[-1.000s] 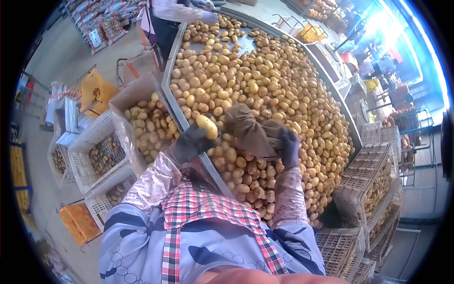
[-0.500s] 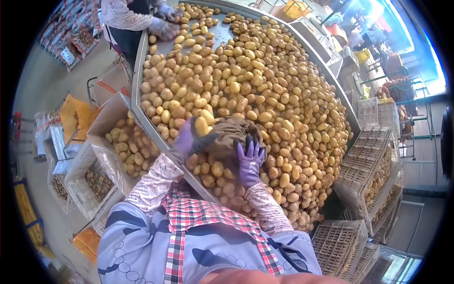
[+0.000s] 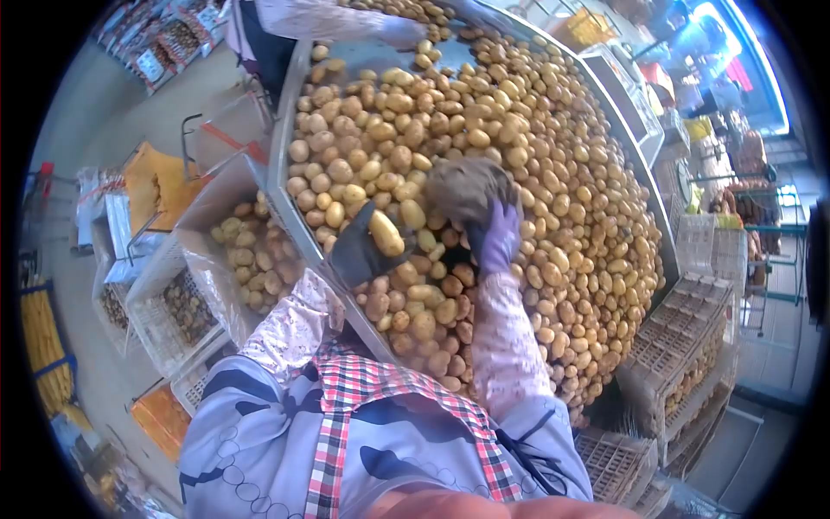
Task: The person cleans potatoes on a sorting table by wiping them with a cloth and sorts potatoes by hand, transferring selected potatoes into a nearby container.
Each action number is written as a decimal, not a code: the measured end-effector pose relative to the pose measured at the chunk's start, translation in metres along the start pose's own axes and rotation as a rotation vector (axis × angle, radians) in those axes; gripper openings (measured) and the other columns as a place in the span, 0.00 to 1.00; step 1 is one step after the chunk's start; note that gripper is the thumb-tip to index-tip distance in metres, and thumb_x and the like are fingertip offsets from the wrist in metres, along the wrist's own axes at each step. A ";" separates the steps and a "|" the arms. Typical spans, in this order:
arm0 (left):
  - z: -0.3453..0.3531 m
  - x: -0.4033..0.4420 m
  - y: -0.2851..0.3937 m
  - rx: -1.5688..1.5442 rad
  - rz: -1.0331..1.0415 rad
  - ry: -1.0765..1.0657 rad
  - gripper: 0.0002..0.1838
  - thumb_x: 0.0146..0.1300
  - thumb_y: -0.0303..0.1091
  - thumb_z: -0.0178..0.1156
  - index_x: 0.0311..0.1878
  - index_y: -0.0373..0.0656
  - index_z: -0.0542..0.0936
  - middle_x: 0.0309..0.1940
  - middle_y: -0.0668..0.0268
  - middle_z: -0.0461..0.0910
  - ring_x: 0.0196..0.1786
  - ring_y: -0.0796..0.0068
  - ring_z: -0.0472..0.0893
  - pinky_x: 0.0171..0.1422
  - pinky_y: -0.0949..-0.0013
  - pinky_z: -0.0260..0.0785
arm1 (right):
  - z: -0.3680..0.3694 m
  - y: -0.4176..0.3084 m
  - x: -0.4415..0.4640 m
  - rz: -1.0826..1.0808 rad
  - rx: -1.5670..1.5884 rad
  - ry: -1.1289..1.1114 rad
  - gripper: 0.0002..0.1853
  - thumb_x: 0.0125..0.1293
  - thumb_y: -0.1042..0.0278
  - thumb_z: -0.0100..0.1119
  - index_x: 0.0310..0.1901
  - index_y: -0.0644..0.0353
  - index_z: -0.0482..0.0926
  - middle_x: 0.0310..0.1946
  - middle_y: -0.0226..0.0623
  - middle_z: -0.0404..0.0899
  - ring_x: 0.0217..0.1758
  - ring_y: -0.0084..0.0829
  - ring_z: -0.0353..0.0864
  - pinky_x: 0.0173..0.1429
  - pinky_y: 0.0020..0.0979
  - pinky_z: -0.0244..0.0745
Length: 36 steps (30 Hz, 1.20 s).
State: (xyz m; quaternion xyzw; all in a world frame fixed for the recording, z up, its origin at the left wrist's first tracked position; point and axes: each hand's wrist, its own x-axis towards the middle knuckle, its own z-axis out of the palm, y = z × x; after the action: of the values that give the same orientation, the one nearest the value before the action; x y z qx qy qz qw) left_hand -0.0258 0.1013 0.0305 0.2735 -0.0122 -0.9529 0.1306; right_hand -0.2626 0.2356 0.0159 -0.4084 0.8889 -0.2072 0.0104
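Note:
Both my hands wear purple gloves with dark palms. My left hand (image 3: 359, 251) is at the near-left edge of the potato heap, palm turned up, holding a large yellow potato (image 3: 386, 233) at its fingers. My right hand (image 3: 498, 238) grips a bunched brown cloth (image 3: 471, 189), which lies on the potatoes (image 3: 553, 225) in the middle of the heap. The right fingertips are partly hidden by the cloth. The heap rests on a metal-rimmed table (image 3: 278, 173).
Across the table at the far left, a co-worker's gloved hand (image 3: 403, 33) reaches over the potatoes. A lined crate (image 3: 216, 290) holding potatoes stands at my left, beside a white crate (image 3: 156, 298). Stacked plastic crates (image 3: 674, 333) stand at the right.
My right hand has pushed the cloth a little away and right across the potatoes. My left hand has come off the cloth and turned its palm up, still with the potato.

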 end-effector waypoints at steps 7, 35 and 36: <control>-0.032 -0.063 0.006 0.213 0.046 -0.172 0.27 0.66 0.68 0.47 0.27 0.52 0.68 0.17 0.73 0.63 0.16 0.79 0.61 0.17 0.78 0.51 | -0.051 0.008 -0.101 0.062 0.295 -0.209 0.32 0.39 0.65 0.77 0.50 0.63 0.76 0.38 0.42 0.78 0.48 0.44 0.78 0.58 0.39 0.74; -0.039 -0.173 -0.012 1.752 1.134 0.447 0.37 0.53 0.33 0.71 0.66 0.37 0.67 0.57 0.52 0.73 0.60 0.55 0.73 0.65 0.60 0.66 | -0.132 -0.042 -0.133 0.081 0.955 -0.258 0.27 0.47 0.75 0.69 0.53 0.67 0.77 0.46 0.34 0.81 0.47 0.25 0.80 0.53 0.29 0.75; -0.010 -0.144 -0.024 1.800 1.190 0.344 0.41 0.50 0.34 0.73 0.66 0.37 0.66 0.57 0.51 0.74 0.61 0.54 0.73 0.67 0.59 0.65 | -0.141 -0.048 -0.129 -0.005 0.907 -0.241 0.28 0.46 0.76 0.70 0.53 0.67 0.77 0.46 0.34 0.81 0.47 0.25 0.79 0.54 0.29 0.75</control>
State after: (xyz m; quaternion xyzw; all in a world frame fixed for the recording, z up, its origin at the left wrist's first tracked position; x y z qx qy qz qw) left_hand 0.0912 0.1622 0.0940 0.3488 -0.8165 -0.3281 0.3225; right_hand -0.1685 0.3523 0.1431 -0.3860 0.7001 -0.5258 0.2905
